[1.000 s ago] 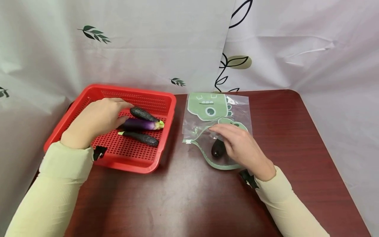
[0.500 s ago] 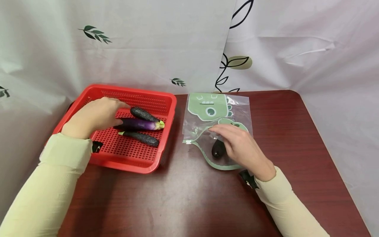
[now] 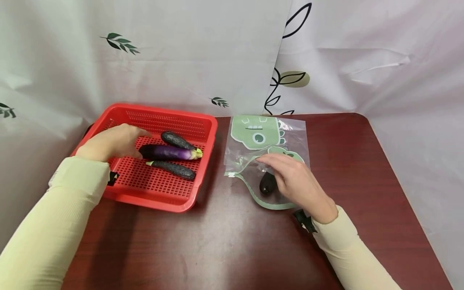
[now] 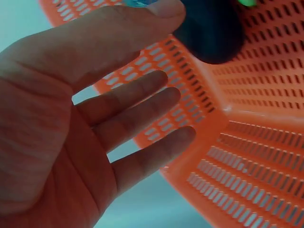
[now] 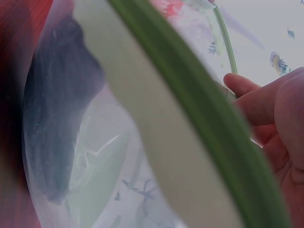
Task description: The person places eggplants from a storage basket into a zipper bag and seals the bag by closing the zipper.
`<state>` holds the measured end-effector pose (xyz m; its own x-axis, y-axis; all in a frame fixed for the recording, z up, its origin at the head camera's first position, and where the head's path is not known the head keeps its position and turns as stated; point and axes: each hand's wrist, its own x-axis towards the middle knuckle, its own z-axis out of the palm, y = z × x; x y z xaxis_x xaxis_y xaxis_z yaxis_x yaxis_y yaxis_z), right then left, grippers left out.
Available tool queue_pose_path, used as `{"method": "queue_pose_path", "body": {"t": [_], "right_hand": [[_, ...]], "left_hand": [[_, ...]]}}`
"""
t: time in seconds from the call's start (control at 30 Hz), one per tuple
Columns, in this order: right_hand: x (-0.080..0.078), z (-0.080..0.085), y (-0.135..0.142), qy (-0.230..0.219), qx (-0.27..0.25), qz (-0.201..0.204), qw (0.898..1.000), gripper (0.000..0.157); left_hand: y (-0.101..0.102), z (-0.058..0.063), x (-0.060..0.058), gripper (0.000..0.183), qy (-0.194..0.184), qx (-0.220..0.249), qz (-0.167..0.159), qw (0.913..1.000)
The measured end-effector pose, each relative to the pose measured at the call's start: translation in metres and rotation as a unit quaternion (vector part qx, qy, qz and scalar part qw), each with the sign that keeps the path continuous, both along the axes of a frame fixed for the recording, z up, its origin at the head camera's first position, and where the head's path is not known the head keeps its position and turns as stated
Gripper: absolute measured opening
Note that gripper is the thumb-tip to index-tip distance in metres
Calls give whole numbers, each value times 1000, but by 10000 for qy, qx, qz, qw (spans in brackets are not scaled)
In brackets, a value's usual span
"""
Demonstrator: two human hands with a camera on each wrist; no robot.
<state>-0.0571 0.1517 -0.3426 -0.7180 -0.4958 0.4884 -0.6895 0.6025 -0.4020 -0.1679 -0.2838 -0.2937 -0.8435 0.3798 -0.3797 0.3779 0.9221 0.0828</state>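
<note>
My left hand (image 3: 114,143) hovers over the left part of the red basket (image 3: 161,204), fingers spread and holding nothing. Its thumb is close to the dark end of a purple eggplant (image 3: 168,152); the left wrist view shows the thumb overlapping that dark end (image 4: 209,33), and contact cannot be told. Two dark, wrinkled, elongated vegetables lie on either side of the eggplant, one behind (image 3: 177,140) and one in front (image 3: 174,170). My right hand (image 3: 299,183) pinches the upper rim of a clear zip bag (image 3: 255,137), keeping its mouth apart. Inside lies a dark, glossy vegetable (image 3: 267,183), partly hidden.
The bag has a green zip edge with a white slider (image 3: 231,174) at its left corner. Both basket and bag rest on a dark red-brown wooden table (image 3: 217,241). A white leaf-patterned sheet (image 3: 181,52) hangs behind and around the table.
My left hand has drawn back leftward, away from the eggplant, uncovering more of its dark end. My right hand keeps its place at the bag's rim.
</note>
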Motion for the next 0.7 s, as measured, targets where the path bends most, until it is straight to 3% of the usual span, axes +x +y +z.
{"method": "queue_pose_path", "body": {"t": [0.33,0.7], "right_hand": [[2,1,-1,34,21,31,10000,38],[4,1,1,-32,51,61,10000,41]], "left_hand": [[-9,-12,-1,75,-173,59,43,9998],[-6,-19,-6,71,-360,246,-198,9989]]}}
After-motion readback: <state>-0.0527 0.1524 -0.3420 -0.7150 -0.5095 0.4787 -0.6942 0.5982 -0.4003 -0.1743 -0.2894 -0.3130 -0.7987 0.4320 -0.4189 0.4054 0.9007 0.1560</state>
